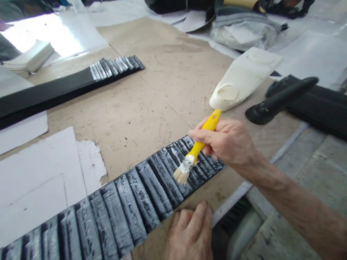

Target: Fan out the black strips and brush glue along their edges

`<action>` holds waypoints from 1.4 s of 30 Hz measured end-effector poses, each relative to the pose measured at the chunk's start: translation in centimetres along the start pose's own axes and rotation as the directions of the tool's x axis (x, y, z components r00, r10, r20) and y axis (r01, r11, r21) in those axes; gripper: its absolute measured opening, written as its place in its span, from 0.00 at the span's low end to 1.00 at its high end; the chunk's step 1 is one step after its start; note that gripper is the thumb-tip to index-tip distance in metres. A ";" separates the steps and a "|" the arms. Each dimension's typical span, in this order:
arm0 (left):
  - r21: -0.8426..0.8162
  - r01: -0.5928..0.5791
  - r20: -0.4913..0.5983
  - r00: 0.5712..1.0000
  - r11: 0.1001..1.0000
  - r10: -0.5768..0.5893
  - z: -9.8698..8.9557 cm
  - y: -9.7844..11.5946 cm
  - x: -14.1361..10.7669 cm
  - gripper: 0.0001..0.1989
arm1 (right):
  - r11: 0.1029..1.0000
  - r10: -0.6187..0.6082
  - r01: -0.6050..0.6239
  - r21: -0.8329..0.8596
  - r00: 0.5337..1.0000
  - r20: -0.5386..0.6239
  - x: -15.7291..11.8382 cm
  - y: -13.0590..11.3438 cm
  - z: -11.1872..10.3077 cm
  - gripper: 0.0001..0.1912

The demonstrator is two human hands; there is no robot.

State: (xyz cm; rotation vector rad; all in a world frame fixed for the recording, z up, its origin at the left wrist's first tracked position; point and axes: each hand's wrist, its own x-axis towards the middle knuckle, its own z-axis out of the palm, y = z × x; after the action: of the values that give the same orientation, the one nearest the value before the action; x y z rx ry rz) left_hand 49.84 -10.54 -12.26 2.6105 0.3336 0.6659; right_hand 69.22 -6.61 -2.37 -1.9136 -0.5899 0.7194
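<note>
In the head view, my right hand (230,141) is closed around the yellow handle of a paintbrush (207,131). White stuff coats the brush's ferrule, and its pale bristles point down over a long row of overlapping black strips (124,202). Whitish, streaky smears cover those strips, thinner and patchier toward the right end. Whether the bristles touch them I cannot tell. My left hand (191,231) rests on the brown paper just below the row's near edge, fingers slightly bent and holding nothing visible. Its fingertips lie close to the strips.
Brown paper (130,108) covers the table. A black stack with white-smeared ends (116,68) lies at left, above white sheets (35,187). At right are a cream container with a round opening (244,79), a black tapered tool (282,101) and dark flat pieces (322,108).
</note>
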 end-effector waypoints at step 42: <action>0.449 0.102 0.001 0.993 0.888 -0.115 2.3 1.6 0.6 0.28 | 0.972 -0.236 0.236 0.016 0.967 0.099 -0.3 1.3 -2.0 0.11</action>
State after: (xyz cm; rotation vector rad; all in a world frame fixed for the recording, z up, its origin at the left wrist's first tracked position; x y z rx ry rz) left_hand 51.67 -12.57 -13.15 3.0024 0.6940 0.5650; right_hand 70.49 -8.56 -2.79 -1.7729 -0.8626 0.6643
